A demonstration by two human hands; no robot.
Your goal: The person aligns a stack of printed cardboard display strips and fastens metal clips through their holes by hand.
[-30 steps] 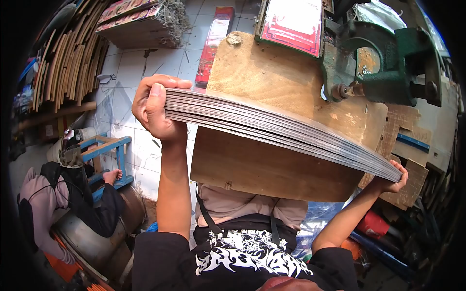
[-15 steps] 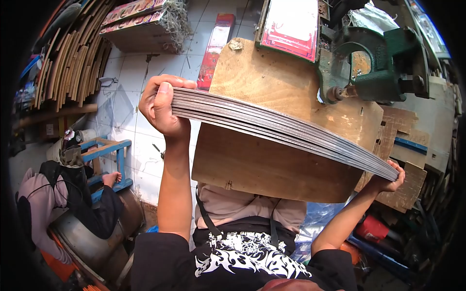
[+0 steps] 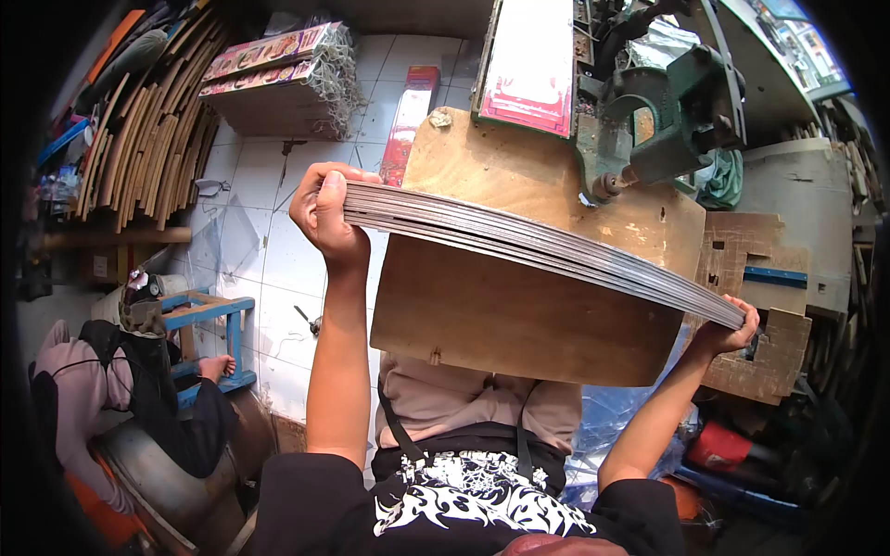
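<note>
A long stack of thin flat sheets (image 3: pixel 538 250) spans the view above a wooden board, its layered edges facing me and its right end lower. My left hand (image 3: pixel 331 211) grips the left end, thumb against the layered edges and fingers over the top. At the far right end, my right hand (image 3: pixel 735 326) is wrapped round the stack's corner. Below and behind the stack lies the brown wooden board (image 3: pixel 519 324), partly hidden by it.
A green metal machine (image 3: pixel 663 130) stands at the upper right beside a red-and-white panel (image 3: pixel 528 74). Bundled boxes (image 3: pixel 278 83) sit on the tiled floor. At the left are a blue stool frame (image 3: pixel 232 338) and a seated person's legs and foot (image 3: pixel 217 367).
The view has shifted, so the machine and panel appear further left and the boxes lower. Both hands still hold the stack, whose left end now appears further right and slightly lower.
</note>
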